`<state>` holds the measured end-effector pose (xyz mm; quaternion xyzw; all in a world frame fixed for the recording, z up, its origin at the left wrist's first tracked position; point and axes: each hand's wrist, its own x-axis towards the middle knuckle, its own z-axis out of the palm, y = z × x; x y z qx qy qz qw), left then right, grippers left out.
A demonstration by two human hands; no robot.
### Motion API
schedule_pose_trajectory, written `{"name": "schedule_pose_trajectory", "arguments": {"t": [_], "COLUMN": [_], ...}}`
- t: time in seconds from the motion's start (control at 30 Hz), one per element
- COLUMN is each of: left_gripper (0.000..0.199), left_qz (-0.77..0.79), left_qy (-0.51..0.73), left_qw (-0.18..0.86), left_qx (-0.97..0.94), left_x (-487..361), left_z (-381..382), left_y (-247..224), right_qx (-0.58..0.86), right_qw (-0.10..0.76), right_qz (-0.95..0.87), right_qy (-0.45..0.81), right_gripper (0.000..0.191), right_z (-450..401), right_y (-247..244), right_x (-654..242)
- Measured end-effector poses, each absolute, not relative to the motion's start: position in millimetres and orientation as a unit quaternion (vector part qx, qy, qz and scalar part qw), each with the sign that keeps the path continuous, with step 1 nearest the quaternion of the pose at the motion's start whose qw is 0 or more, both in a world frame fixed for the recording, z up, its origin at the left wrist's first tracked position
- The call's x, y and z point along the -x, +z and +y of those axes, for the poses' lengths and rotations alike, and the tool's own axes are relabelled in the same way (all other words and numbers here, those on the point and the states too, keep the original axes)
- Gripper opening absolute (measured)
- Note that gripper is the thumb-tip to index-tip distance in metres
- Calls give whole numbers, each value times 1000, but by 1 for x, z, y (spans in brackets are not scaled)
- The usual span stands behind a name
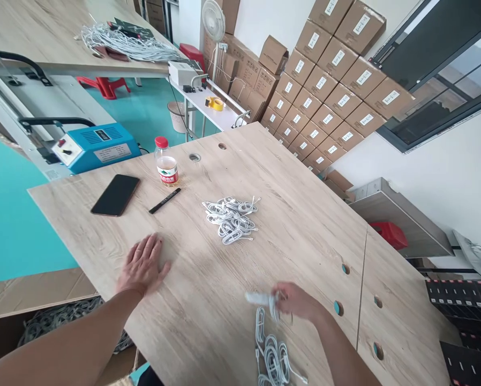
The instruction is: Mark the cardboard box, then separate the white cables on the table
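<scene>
My left hand (141,265) lies flat on the wooden table, fingers spread, holding nothing. My right hand (294,300) is closed on a coiled white cable (273,305), which is blurred by motion. Just below that hand, several loose white cable coils (275,356) lie near the table's front edge. Farther up the table sits a heap of bundled white cables (231,219), apart from both hands. Beyond my left hand are a black marker pen (165,200) and a dark phone (115,195).
A red-capped bottle (167,163) stands at the table's far edge. Cable holes (338,308) pierce the tabletop (305,230). At lower left, an open cardboard box (39,292) holds more cables. A blue machine (98,146) is behind the table; stacked cartons (329,96) line the wall.
</scene>
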<state>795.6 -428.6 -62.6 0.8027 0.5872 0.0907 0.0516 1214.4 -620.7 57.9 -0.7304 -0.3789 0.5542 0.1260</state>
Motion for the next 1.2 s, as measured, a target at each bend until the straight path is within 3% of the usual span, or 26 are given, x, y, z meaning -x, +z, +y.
{"name": "schedule_pose_trajectory", "arguments": {"t": [0.07, 0.13, 0.23, 0.37, 0.47, 0.57, 0.83, 0.97, 1.03, 1.13, 1.2], "left_gripper": [83, 83, 83, 80, 78, 78, 82, 81, 81, 80, 79], "left_qz": [582, 577, 581, 587, 590, 590, 591, 586, 585, 587, 589], "left_qy": [89, 88, 85, 69, 59, 50, 56, 65, 69, 71, 72], "left_qw": [52, 52, 54, 58, 53, 58, 41, 42, 49, 60, 62], "left_qx": [-807, -810, -807, -804, -803, -804, -804, -806, -806, -804, -803], "left_x": [-795, -794, -793, -792, -792, -793, -794, -794, -794, -794, -794], "left_z": [-429, -429, -429, -431, -433, -436, -433, -431, -431, -433, -434], "left_y": [-64, -65, -66, -66, -63, -61, -61, -61, -61, -62, -62], "right_qx": [733, 760, 777, 806, 812, 788, 712, 697, 694, 679, 677], "right_qw": [-4, -44, 67, 220, 261, 284, 406, 420, 358, 102, -31], "right_qz": [-403, -428, -473, -449, -413, -391, -260, -238, -259, -376, -453], "right_qy": [548, 488, 409, 319, 318, 382, 511, 530, 569, 622, 579], "right_gripper": [46, 57, 57, 73, 53, 31, 44, 48, 44, 32, 29], "right_z": [-638, -629, -565, -461, -427, -437, -500, -529, -553, -586, -589], "right_y": [68, 72, 60, 27, 12, 14, 42, 51, 59, 71, 73], "right_x": [-1220, -1214, -1184, -1133, -1122, -1136, -1167, -1181, -1193, -1209, -1209]}}
